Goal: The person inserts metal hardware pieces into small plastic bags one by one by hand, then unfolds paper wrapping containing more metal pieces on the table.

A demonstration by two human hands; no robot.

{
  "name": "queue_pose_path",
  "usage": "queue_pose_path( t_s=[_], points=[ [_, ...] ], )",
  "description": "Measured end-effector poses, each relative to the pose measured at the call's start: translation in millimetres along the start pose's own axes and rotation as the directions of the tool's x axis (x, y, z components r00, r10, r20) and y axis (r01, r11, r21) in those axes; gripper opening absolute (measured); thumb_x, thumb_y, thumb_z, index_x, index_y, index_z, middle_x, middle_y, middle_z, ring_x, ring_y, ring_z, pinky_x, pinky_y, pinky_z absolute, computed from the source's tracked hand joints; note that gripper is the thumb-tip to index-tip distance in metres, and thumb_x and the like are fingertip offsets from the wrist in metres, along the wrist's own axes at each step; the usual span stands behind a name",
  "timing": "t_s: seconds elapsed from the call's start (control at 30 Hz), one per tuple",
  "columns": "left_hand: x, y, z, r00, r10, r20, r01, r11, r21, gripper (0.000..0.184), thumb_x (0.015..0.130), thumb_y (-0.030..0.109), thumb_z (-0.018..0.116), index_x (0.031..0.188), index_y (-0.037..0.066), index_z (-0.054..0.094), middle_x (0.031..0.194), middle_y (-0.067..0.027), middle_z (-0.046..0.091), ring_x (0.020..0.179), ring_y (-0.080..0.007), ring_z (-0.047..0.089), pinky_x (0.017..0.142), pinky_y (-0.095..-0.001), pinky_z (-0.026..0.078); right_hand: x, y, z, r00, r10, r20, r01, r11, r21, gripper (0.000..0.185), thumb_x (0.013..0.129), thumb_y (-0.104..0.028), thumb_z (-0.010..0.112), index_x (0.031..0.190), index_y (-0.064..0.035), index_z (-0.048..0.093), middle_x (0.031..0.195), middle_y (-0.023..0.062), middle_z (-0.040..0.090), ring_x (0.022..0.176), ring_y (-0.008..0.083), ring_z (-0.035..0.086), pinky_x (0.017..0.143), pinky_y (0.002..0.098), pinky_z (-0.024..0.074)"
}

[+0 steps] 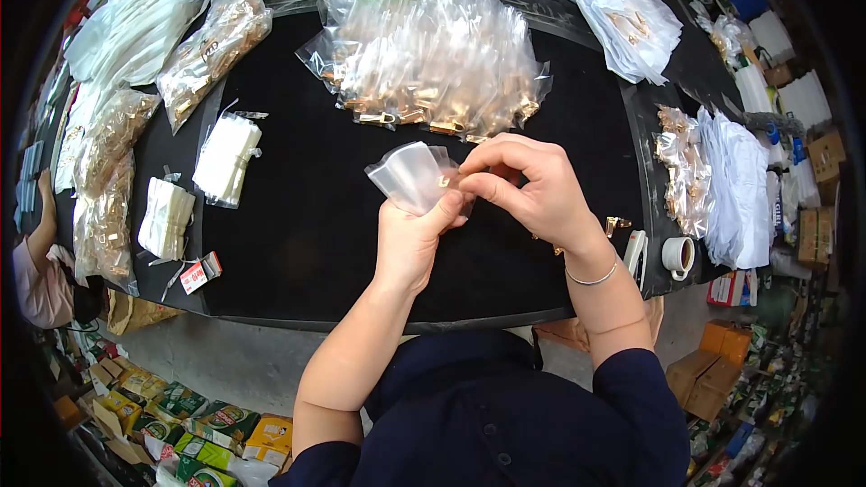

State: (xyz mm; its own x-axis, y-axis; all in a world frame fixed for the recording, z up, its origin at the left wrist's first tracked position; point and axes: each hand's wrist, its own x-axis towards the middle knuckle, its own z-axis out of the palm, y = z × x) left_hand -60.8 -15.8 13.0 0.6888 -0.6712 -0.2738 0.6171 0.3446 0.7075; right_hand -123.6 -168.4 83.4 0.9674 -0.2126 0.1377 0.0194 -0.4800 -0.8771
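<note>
My left hand (pixel 410 239) is closed around a fanned stack of small clear plastic bags (pixel 403 175), holding it upright above the black table. Thumb and fingertips of my right hand (pixel 537 188) pinch at the right edge of these bags. A small gold-coloured metal piece (pixel 444 182) shows at the bags, near my left thumb; whether it lies inside one is hard to tell. Beyond my hands is a big heap of filled clear bags (pixel 433 54) with gold metal pieces in them. A few loose gold pieces (pixel 616 225) lie beside my right wrist.
Two bundles of flat bags (pixel 227 160) lie at left, near larger bags of gold pieces (pixel 110 185) and a red-and-white box (pixel 200 272). At right are a tape roll (pixel 677 257), a white stapler-like tool (pixel 636 257) and white bags (pixel 735 189). Another person's arm (pixel 43 225) shows far left.
</note>
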Motion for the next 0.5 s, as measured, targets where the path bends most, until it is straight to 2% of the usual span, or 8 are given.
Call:
queue_pose_path(
  t_s=[0.17, 0.27, 0.3, 0.4, 0.43, 0.5],
  points=[
    [-0.3, -2.8, -3.6, 1.0, 0.006, -0.011, -0.005, 1.0, 0.024, 0.024, 0.088, 0.015, 0.072, 0.107, 0.001, 0.065, 0.094, -0.005, 0.068, 0.079, -0.0109, 0.064, 0.067, -0.0219, 0.052, 6.5, 1.0, 2.9, 0.99, -0.126, 0.069, 0.132, 0.987, -0.096, 0.009, 0.078, -0.001, 0.074, 0.085, 0.001, 0.068, 0.082, 0.0062, 0.063, 0.071, 0.0131, 0.06, 0.061, 0.0256, 0.0466],
    [0.7, 0.2, -4.5, 0.998, 0.035, -0.045, -0.033, 0.999, 0.027, 0.025, 0.092, 0.017, 0.068, 0.11, 0.0, 0.063, 0.096, -0.007, 0.068, 0.081, -0.0116, 0.064, 0.065, -0.022, 0.051, 19.5, 1.5, -1.3, 0.943, -0.288, 0.168, 0.322, 0.918, -0.231, 0.008, 0.081, -0.003, 0.069, 0.088, -0.001, 0.067, 0.08, 0.0078, 0.055, 0.071, 0.0236, 0.058, 0.063, 0.0322, 0.0477],
    [1.8, 2.1, -4.8, 0.998, 0.041, -0.047, -0.039, 0.999, 0.028, 0.025, 0.092, 0.017, 0.068, 0.11, 0.0, 0.063, 0.096, -0.007, 0.068, 0.081, -0.0116, 0.064, 0.065, -0.022, 0.051, 25.0, 0.8, -3.1, 0.941, -0.294, 0.17, 0.328, 0.917, -0.229, 0.008, 0.081, -0.003, 0.069, 0.088, -0.001, 0.067, 0.08, 0.0078, 0.055, 0.071, 0.0236, 0.058, 0.063, 0.0322, 0.0477],
    [6.0, 11.5, -2.4, 0.902, 0.18, -0.392, -0.243, 0.963, -0.117, 0.027, 0.095, 0.019, 0.064, 0.112, -0.001, 0.061, 0.095, -0.008, 0.067, 0.08, -0.0115, 0.062, 0.063, -0.0224, 0.049, 45.5, -9.5, -9.7, 0.959, -0.277, 0.052, 0.281, 0.925, -0.255, 0.005, 0.082, -0.001, 0.067, 0.087, -0.0012, 0.065, 0.081, 0.0086, 0.054, 0.075, 0.0259, 0.059, 0.066, 0.0351, 0.0486],
    [6.1, 12.3, -3.9, 0.903, 0.183, -0.389, -0.243, 0.964, -0.111, 0.027, 0.095, 0.019, 0.064, 0.112, -0.001, 0.061, 0.095, -0.008, 0.067, 0.08, -0.0115, 0.062, 0.063, -0.0224, 0.049, 54.2, -1.6, -7.3, 0.959, -0.279, 0.046, 0.282, 0.926, -0.253, 0.005, 0.082, -0.001, 0.067, 0.087, -0.0012, 0.065, 0.081, 0.0086, 0.054, 0.075, 0.0259, 0.059, 0.066, 0.0351, 0.0486],
    [5.2, 11.4, -9.3, 0.938, 0.145, -0.314, -0.198, 0.97, -0.143, 0.03, 0.096, 0.021, 0.063, 0.116, 0.0, 0.058, 0.099, -0.0086, 0.065, 0.083, -0.0114, 0.059, 0.063, -0.0231, 0.046, 71.8, 29.2, 4.4, 0.948, -0.314, 0.05, 0.313, 0.895, -0.317, 0.007, 0.081, -0.001, 0.069, 0.087, -0.0006, 0.065, 0.084, 0.0074, 0.057, 0.074, 0.0192, 0.058, 0.064, 0.0298, 0.0465]
  ],
)
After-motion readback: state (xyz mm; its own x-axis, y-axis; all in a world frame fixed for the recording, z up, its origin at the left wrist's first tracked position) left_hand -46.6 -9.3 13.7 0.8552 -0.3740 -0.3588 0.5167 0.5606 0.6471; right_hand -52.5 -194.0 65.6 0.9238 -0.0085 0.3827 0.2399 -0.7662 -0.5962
